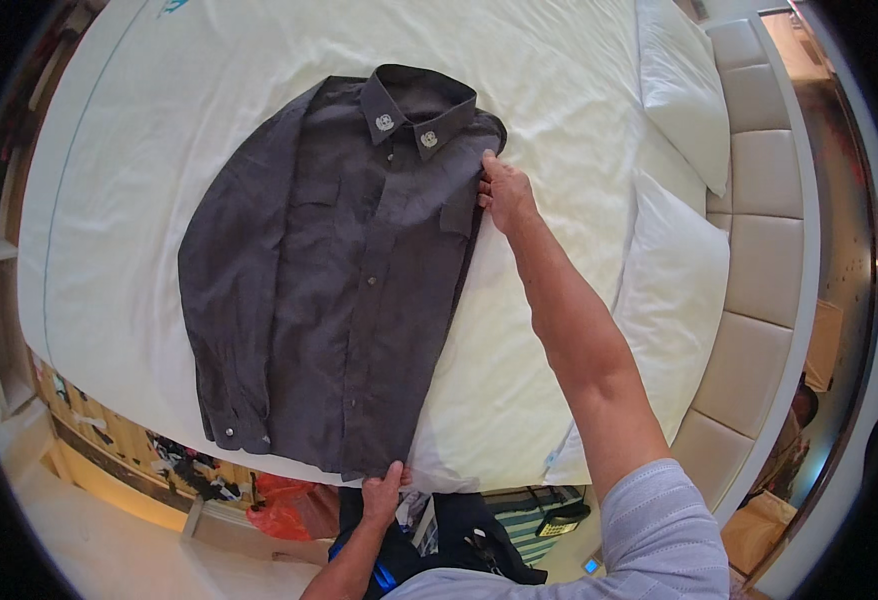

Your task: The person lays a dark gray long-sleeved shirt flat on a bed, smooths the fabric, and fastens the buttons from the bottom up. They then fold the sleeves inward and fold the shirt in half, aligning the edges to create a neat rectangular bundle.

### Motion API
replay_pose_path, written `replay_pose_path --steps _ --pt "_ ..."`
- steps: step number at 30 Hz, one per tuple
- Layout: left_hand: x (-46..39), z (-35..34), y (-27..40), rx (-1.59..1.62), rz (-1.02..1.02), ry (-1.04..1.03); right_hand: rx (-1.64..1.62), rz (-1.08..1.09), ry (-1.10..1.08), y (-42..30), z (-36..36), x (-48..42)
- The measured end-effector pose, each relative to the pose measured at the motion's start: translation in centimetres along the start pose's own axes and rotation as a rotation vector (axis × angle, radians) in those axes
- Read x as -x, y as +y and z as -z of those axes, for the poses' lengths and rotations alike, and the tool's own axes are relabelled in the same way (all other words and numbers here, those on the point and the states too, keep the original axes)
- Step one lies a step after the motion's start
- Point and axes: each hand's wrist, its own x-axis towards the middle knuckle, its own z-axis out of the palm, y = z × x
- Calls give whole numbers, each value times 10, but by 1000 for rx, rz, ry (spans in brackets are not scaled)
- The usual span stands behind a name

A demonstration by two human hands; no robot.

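A dark grey button-front shirt (319,262) lies front up on a white bedsheet (108,225), its collar at the far end with a pale emblem on each point. One sleeve lies lengthwise along the shirt's left side; the other sleeve is mostly hidden. My right hand (508,193) pinches the shirt's right edge just below the shoulder, beside a chest pocket flap. Down at the hem, my left hand (385,496) grips the lower right corner near the bed's front edge.
White pillows (671,262) rest against a padded beige headboard (758,270) on the right. Below the bed's near edge are a red plastic bag (292,506), a telephone (562,518) on a striped cloth, and a heap of dark items (195,469) on the wooden floor.
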Motion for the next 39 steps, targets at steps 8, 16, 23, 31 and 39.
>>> replay_pose_path --steps 8,16,23,31,39 --pt "-2 4 -3 46 -7 3 169 254 118 2 -16 -8" --pt "-2 10 -1 -22 71 17 659 486 418 3 -9 -30" --pt "1 2 9 -146 89 19 496 196 220 -5 13 -22" --pt "2 4 14 -153 25 -28 319 111 -39 35 15 48" --pt "4 1 9 34 32 31 264 -74 -142 30 -5 107"
